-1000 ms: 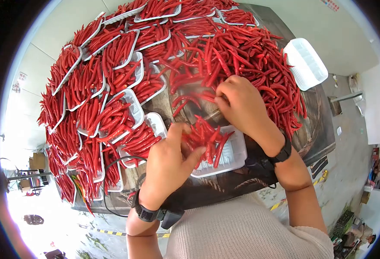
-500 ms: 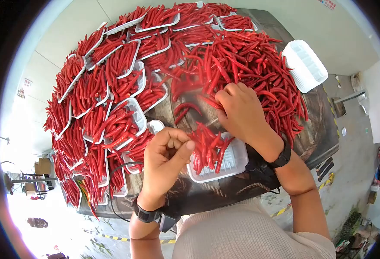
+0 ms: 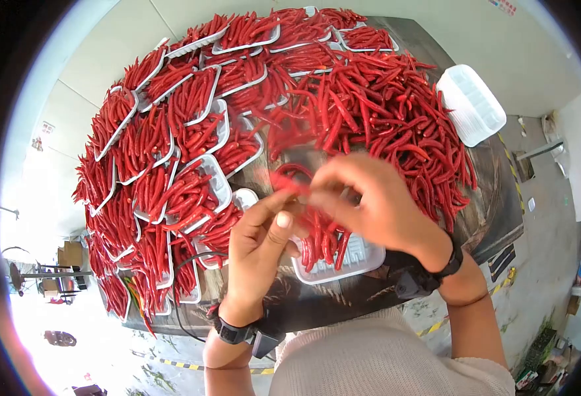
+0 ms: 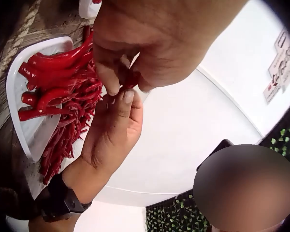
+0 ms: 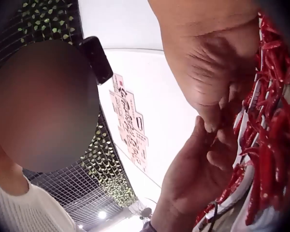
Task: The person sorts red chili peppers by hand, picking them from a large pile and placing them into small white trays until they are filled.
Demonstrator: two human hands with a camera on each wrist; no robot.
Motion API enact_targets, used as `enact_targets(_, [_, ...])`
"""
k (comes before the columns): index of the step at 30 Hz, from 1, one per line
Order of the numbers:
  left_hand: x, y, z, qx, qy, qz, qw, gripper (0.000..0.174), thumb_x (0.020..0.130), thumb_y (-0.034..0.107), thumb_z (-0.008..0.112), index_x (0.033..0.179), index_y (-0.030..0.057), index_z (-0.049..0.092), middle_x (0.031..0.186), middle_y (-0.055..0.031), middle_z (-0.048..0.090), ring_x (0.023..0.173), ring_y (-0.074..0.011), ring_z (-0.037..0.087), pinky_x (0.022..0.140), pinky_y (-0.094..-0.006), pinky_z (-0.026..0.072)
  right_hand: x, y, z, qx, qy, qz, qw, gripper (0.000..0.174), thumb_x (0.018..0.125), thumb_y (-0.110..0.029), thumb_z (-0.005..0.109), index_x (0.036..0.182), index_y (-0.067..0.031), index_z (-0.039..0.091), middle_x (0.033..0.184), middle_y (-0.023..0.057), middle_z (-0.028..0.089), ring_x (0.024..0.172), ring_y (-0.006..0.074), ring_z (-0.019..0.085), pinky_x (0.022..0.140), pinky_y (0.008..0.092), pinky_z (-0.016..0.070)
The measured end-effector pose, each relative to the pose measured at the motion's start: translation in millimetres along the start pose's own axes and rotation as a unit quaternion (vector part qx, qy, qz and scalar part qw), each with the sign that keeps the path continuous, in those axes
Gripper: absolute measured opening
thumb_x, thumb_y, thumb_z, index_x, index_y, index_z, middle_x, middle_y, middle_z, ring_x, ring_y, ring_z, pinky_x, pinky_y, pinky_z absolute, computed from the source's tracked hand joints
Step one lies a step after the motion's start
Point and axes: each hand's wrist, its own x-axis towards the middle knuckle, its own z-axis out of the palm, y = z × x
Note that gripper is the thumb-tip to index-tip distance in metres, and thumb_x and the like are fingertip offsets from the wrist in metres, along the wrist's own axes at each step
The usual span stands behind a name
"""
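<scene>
A red chili pepper is between my two hands, above a white plastic tray at the table's front. My left hand pinches it with curled fingers and raised thumb. The right hand, blurred, meets it from the other side with thumb and fingers. In the left wrist view the fingertips of both hands close around the chili, which is mostly hidden. Several chilies lie side by side in the tray's left part, stems toward me.
A large heap of loose chilies covers the table's right half. Filled trays crowd the left and back, overlapping. A stack of white trays stands at the right edge. A cable runs by the left wrist.
My right hand came from the edge of the heap toward the left, bringing a chili to the left hand. The left hand let go of the chilies in the tray, rose, and now meets it.
</scene>
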Motion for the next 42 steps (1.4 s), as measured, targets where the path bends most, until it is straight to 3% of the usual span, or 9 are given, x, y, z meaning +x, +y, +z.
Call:
enact_targets(2, [1.2,-6.4,-6.0,0.007,-0.051,-0.001,0.999,0.03,0.099,0.022,0.052,0.117,-0.0007,0.058,0.104,-0.0098,0.064,0.081,-0.0122,0.062,0.061,-0.0218,0.0502,-4.2,-1.0,5.7,-0.035,-0.087,-0.053,0.994,0.016,0.079,-0.016,0.071,0.085,-0.0045,0.061,0.076,0.0113,0.06,0.072,0.0308,0.059,0.066,0.0408,0.0446])
enact_targets(8, [2.2,-9.2,-6.0,-0.067,0.01,0.008,0.998,0.026,0.103,0.025,0.042,0.111,0.0023,0.051,0.107,-0.0116,0.064,0.092,-0.0166,0.065,0.072,-0.0248,0.0539,2.2,41.5,-18.2,-0.191,0.013,-0.034,0.981,0.018,0.074,-0.019,0.074,0.081,-0.0072,0.062,0.075,0.0101,0.058,0.075,0.0311,0.056,0.067,0.0421,0.0429])
enact_targets(13, [2.7,-4.3,-16.3,-0.086,-0.052,-0.01,0.995,0.025,0.104,0.024,0.039,0.11,0.0021,0.05,0.107,-0.0129,0.064,0.099,-0.0179,0.064,0.075,-0.0256,0.0537,1.1,57.1,-15.0,-0.437,-0.007,0.004,0.899,0.014,0.075,-0.016,0.07,0.079,-0.0082,0.059,0.079,0.0099,0.057,0.081,0.0318,0.054,0.071,0.0447,0.0425])
enact_targets(17, [5.4,-0.8,-6.6,-0.039,-0.006,0.011,0.999,0.028,0.104,0.022,0.039,0.116,0.0011,0.052,0.102,-0.0106,0.065,0.093,-0.0182,0.065,0.073,-0.0259,0.054,3.9,41.4,-12.7,-0.428,-0.013,0.043,0.903,0.011,0.078,-0.009,0.068,0.088,-0.0077,0.062,0.086,0.0085,0.059,0.086,0.0302,0.055,0.076,0.0414,0.0433])
enact_targets(19, [7.6,-4.5,-3.5,-0.021,0.041,0.052,0.998,0.029,0.103,0.021,0.039,0.119,0.0016,0.052,0.096,-0.0092,0.066,0.088,-0.019,0.067,0.071,-0.0263,0.0549,3.7,28.3,-12.3,-0.227,-0.024,-0.051,0.972,0.014,0.076,-0.009,0.069,0.087,-0.0086,0.061,0.084,0.0092,0.061,0.082,0.0308,0.057,0.073,0.0419,0.0442])
enact_targets(22, [7.1,-5.4,-6.8,-0.003,0.033,0.087,0.996,0.029,0.103,0.02,0.04,0.118,-0.0001,0.054,0.092,-0.0068,0.066,0.082,-0.0161,0.066,0.069,-0.0254,0.0545,6.4,3.5,-1.6,-0.14,-0.09,-0.168,0.972,0.019,0.075,-0.01,0.072,0.091,-0.0082,0.062,0.086,0.0089,0.063,0.083,0.0307,0.059,0.074,0.0406,0.0454])
enact_targets(25, [1.9,6.8,-16.3,0.081,-0.155,-0.073,0.982,0.029,0.102,0.024,0.044,0.113,0.0,0.057,0.083,-0.0031,0.063,0.075,-0.0098,0.062,0.063,-0.022,0.0514,1.6,3.4,11.2,-0.104,-0.053,-0.185,0.976,0.022,0.073,-0.012,0.075,0.091,-0.0079,0.062,0.087,0.0087,0.063,0.083,0.0307,0.059,0.074,0.0401,0.0457])
enact_targets(30, [5.3,5.5,-28.6,0.003,-0.155,-0.129,0.979,0.028,0.101,0.025,0.049,0.113,0.0017,0.057,0.075,0.0005,0.056,0.065,-0.0063,0.053,0.059,-0.0212,0.0463,10.6,27.1,-8.7,-0.266,0.055,-0.073,0.96,0.024,0.074,-0.022,0.075,0.088,-0.0059,0.065,0.088,0.009,0.063,0.086,0.0305,0.058,0.077,0.0419,0.0439])
enact_targets(42, [12.4,-0.6,-26.2,-0.094,-0.013,-0.027,0.995,0.02,0.103,0.021,0.04,0.108,0.0036,0.049,0.094,-0.0098,0.062,0.081,-0.0154,0.064,0.067,-0.0248,0.0539,6.6,46.8,-16.6,-0.472,0.002,-0.001,0.882,0.019,0.073,-0.016,0.072,0.087,-0.0099,0.06,0.086,0.0065,0.057,0.088,0.0281,0.053,0.077,0.0419,0.04])
